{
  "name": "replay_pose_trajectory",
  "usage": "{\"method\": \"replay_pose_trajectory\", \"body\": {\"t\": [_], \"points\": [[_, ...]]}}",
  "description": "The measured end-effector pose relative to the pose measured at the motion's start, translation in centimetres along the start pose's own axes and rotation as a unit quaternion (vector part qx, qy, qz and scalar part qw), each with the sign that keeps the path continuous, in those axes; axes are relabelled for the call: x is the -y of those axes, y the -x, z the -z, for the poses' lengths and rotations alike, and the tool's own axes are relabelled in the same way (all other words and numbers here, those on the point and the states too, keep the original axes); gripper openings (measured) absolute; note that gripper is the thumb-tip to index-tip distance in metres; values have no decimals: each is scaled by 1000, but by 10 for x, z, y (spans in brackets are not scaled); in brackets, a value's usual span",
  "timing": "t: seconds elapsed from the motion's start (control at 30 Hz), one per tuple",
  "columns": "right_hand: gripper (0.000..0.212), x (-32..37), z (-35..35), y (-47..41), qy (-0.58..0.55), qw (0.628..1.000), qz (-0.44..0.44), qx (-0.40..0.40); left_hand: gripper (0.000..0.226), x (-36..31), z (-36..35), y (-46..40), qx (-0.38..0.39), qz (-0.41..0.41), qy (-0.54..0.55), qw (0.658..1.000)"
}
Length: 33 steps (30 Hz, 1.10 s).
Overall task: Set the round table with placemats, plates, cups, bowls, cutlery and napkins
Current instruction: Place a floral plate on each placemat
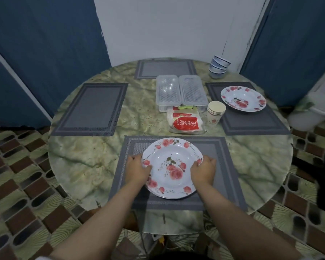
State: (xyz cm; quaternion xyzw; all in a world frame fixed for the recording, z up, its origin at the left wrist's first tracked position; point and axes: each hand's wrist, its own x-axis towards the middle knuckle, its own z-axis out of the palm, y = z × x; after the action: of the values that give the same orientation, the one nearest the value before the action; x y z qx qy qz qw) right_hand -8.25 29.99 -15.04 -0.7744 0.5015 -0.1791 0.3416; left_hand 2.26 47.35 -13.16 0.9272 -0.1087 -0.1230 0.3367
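Left side first: I've got a bare placemat (90, 109) there, no plate on it yet, and the far placemat (165, 69) is just as bare. Coming to the middle, my left hand (138, 168) and right hand (204, 170) both grip the rim of a rose-patterned plate (170, 167) over the near placemat (214, 154). It looks like more than one plate stacked there, though I can't be sure. Behind it, two clear lidded boxes (180, 91), presumably the cutlery, and a napkin pack (185, 123) reading "PREMIER", upside down to me. Paper cups (215, 112) wait stacked beside it. On the right, the fourth placemat (251, 119) already carries its plate (243, 98), and the bowls (219, 67) sit stacked behind. So on this table (73, 162): mats done, plates underway, everything else left.
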Motion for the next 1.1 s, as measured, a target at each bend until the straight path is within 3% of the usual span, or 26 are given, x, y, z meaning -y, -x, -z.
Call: {"method": "replay_pose_trajectory", "body": {"t": [0.27,0.47,0.7,1.1], "points": [[30,8,11,6,76,997,-27,-19,44,-4,-4,4,-22,8,-11,1000],[22,18,27,10,-20,999,32,-20,46,-14,3,9,-49,5,34,998],[33,72,33,29,-140,989,44,-28,33,-25,71,12,-90,-47,211,972],[37,151,-5,38,-199,978,55,-35,29,-3,140,-47,-89,-81,221,968]]}}
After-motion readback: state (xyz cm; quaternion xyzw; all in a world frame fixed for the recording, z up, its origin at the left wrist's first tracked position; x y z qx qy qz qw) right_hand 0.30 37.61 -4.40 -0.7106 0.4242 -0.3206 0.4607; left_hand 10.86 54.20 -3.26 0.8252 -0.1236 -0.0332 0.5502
